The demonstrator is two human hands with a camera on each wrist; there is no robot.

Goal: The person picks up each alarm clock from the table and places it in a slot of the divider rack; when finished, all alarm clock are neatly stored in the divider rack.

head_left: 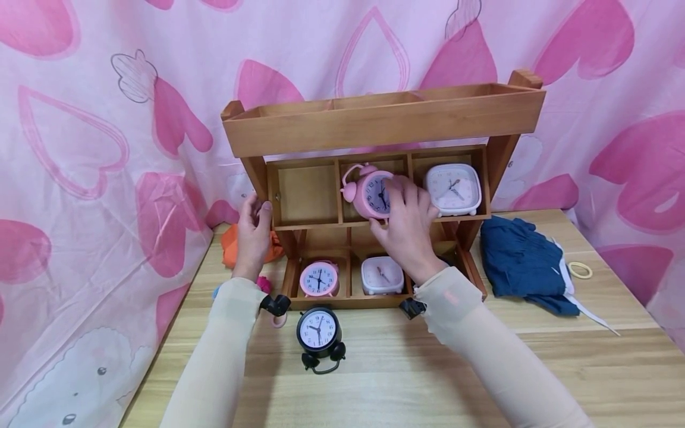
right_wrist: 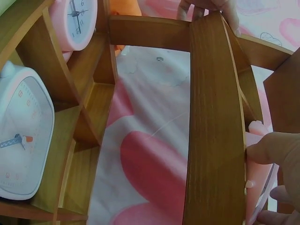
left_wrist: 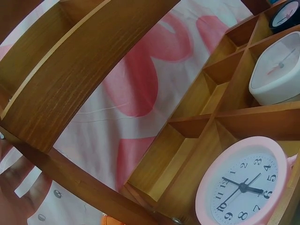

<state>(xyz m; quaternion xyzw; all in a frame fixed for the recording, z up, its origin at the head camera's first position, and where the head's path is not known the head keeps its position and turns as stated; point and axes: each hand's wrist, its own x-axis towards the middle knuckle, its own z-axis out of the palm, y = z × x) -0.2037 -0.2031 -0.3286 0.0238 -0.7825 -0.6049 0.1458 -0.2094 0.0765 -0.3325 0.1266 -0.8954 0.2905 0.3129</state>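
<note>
My right hand (head_left: 408, 229) grips a pink twin-bell alarm clock (head_left: 376, 195) in the middle compartment of the shelf's middle tier. The clock is tilted, its bells and handle toward the upper left. In the right wrist view, my thumb and fingers are on opposite sides of its pink body. My left hand (head_left: 253, 235) holds the left side of the wooden shelf (head_left: 382, 125), thumb and fingers on either side of the wood. A white square clock (head_left: 453, 189) stands in the compartment to the right.
The bottom tier holds a round pink clock (head_left: 319, 279) and another white square clock (head_left: 382, 275). A black twin-bell clock (head_left: 319, 333) lies on the table in front. Orange cloth (head_left: 230, 246) is at the left, blue cloth (head_left: 524, 264) and a yellow ring (head_left: 580, 270) at the right.
</note>
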